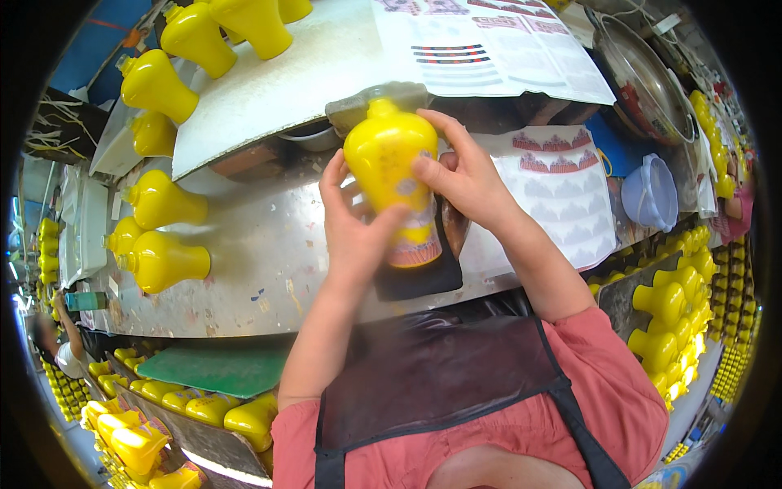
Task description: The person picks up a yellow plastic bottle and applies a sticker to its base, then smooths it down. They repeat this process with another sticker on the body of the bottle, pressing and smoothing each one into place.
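Between my two hands is a glossy yellow bottle [387, 151] with a narrow neck, broad shoulders and a tapering body. Small printed decals show on its front, and a reddish patterned band [415, 248] rings its base. My left hand [358, 232] curves round the bottle's left side, its thumb pressed across the lower front and slightly blurred. From the right, my right hand [468, 175] grips the shoulder, thumb on the front near a small decal. The bottle's base is over a dark pad [419, 284] at the table edge. Its back is hidden.
Beside my right arm lies a decal sheet [554, 196]; another sheet [497, 57] is on the raised white board [285, 98]. Yellow bottles [167, 257] stand on the metal table's left. A pale blue bucket [649, 193] and metal pan [643, 77] are at right. A person [69, 350] is far left.
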